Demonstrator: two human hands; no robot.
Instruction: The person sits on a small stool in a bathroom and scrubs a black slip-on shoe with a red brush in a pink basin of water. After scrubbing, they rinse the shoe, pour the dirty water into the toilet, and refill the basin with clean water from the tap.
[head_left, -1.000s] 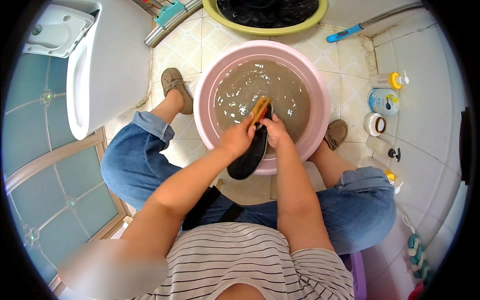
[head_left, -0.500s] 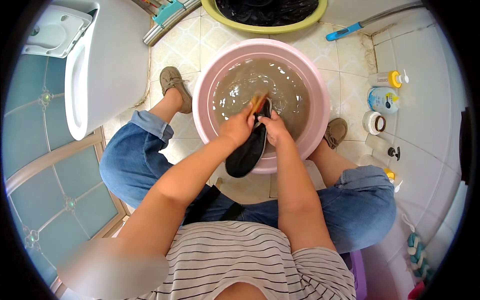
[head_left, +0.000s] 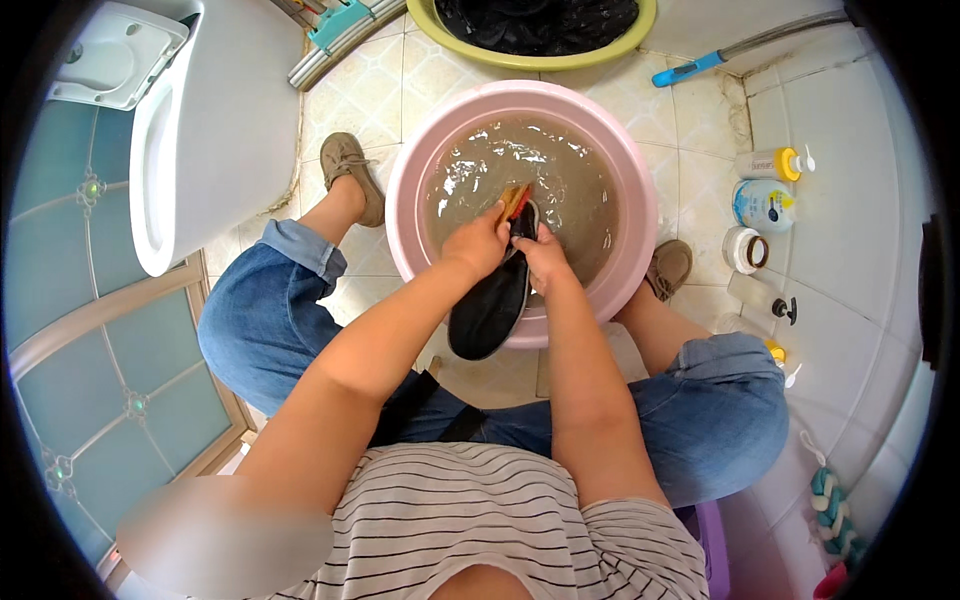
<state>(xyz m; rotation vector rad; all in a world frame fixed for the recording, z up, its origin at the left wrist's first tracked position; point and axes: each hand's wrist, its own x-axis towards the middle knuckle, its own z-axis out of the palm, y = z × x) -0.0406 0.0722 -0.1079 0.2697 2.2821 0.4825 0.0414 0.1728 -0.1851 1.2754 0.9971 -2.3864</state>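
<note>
One left hand [head_left: 480, 244], at frame centre, is closed around a yellowish-brown brush [head_left: 512, 200] projecting just above it; the right hand [head_left: 540, 254] grips a black shoe [head_left: 490, 308], its rounded end extending below and left of that grip, across a pink basin's [head_left: 403, 190] lower rim.

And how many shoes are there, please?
3: a black shoe in the right hand; a left brown shoe and a right brown shoe, worn beside the pink basin. Others may be hidden.

Striped white shirt [head_left: 455, 515], cuffed blue jeans [head_left: 265, 325], brown shoes [head_left: 343, 158].
</note>
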